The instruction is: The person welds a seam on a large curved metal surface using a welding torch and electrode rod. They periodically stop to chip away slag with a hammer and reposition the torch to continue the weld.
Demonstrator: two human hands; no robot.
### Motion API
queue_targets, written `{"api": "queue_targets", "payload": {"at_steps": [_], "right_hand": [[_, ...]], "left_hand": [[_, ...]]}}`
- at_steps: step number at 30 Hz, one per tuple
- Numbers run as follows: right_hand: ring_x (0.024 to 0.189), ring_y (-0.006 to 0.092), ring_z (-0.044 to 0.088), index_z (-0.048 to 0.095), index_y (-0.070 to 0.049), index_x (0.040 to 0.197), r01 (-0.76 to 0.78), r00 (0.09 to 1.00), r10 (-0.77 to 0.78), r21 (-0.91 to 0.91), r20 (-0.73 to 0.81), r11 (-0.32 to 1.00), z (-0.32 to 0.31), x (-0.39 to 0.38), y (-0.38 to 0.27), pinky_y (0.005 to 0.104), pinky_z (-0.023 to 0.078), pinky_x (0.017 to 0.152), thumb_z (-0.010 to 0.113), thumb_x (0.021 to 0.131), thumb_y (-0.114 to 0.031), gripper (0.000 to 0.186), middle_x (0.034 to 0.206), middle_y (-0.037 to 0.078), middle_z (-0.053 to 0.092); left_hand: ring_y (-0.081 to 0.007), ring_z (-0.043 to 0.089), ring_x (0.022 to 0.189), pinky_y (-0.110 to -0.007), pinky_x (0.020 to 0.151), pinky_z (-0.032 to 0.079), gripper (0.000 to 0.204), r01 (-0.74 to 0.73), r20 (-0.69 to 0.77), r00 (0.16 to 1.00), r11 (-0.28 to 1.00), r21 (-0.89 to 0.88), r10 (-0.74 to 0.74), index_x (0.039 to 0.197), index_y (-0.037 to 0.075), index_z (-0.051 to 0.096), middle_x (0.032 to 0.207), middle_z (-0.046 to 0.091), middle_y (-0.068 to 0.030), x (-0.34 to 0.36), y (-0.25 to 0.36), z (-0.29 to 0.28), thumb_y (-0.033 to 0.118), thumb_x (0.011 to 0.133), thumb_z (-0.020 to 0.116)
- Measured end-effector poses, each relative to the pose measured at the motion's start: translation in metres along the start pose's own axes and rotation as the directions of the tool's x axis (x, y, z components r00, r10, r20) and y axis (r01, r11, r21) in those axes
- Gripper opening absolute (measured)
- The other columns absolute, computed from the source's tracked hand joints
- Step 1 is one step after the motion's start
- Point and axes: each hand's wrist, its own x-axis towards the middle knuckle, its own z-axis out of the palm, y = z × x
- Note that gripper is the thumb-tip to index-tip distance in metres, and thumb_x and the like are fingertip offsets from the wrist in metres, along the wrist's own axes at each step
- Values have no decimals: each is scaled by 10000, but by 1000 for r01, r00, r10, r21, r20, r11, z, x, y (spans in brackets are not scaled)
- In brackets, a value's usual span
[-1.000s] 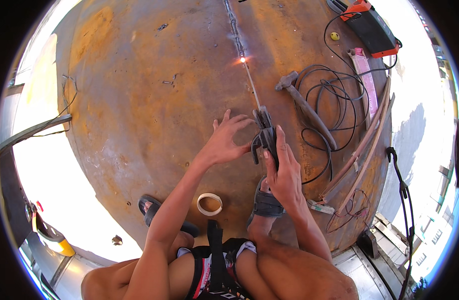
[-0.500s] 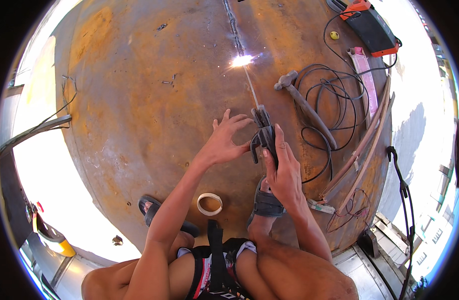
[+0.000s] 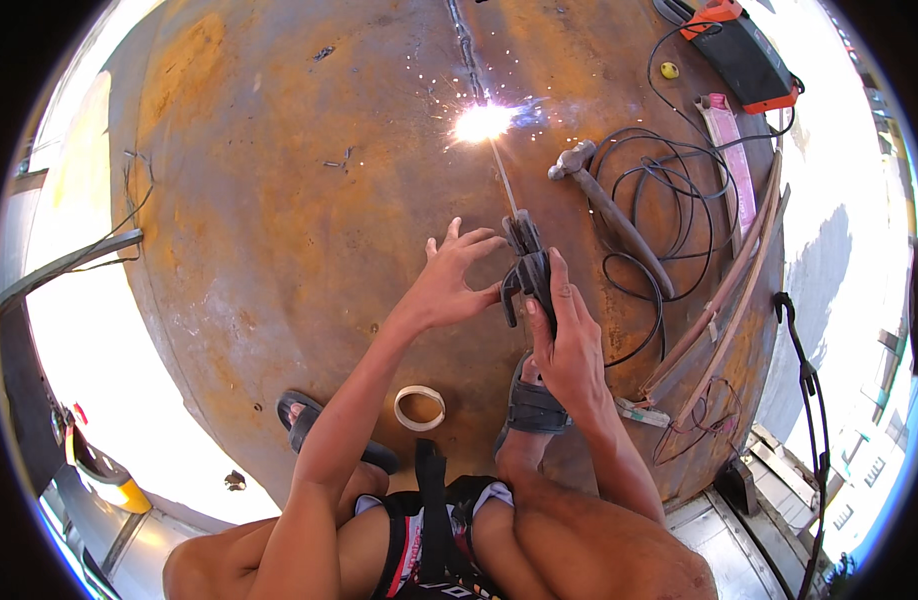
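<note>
My right hand [image 3: 569, 345] is wrapped round the grip of a black electrode holder [image 3: 529, 278]. A thin welding rod [image 3: 504, 180] reaches away from the holder's jaws. At its far end a bright arc [image 3: 483, 123] throws sparks and hides the rod tip. The arc sits on a seam in the rusty steel plate [image 3: 279, 260], where a dark weld bead [image 3: 466, 50] runs on to the far edge. With fingers spread, my left hand [image 3: 449, 280] is beside the holder, its thumb tip at the holder's lever; I cannot tell whether it presses there.
Right of the holder lie a hammer [image 3: 619, 220] and looped black cable [image 3: 669, 165]. Beyond are a black-and-orange welding machine [image 3: 744, 60], a yellow ball [image 3: 669, 70] and a long pink packet [image 3: 729, 160]. A pale ring [image 3: 419, 409] lies between my sandalled feet.
The arc has flared larger and brighter, with more sparks scattered around it and bluish smoke to its right. Both hands and the holder look unmoved.
</note>
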Motion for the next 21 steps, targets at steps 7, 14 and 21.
{"api": "queue_targets", "payload": {"at_steps": [7,14,21], "right_hand": [[792,467,692,340,-49,1676,3,1000,-3,7,-3,1000,-1,0,-1,537,556,649,636,1073,-146,679,1059,219,669],[789,466,689,343,-48,1675,-1,1000,1,7,-1,1000,0,0,0,534,555,649,637,1074,-149,677,1057,219,669],[782,465,686,343,-49,1676,0,1000,0,5,-1,1000,-1,0,-1,535,553,644,639,1074,-151,678,1048,218,667]], "left_hand": [[-521,162,1634,-807,1246,75,782,-15,-34,999,1000,-18,15,1544,96,578,1669,472,-144,-2,2,1,376,868,853],[-530,171,1630,-814,1242,79,795,-26,-46,999,999,-25,24,1530,73,586,1657,480,-156,-2,-1,2,407,860,853],[-518,170,1635,-812,1244,72,793,-29,-57,998,999,-27,27,1532,86,589,1660,478,-153,-2,-4,4,415,860,854]]}}
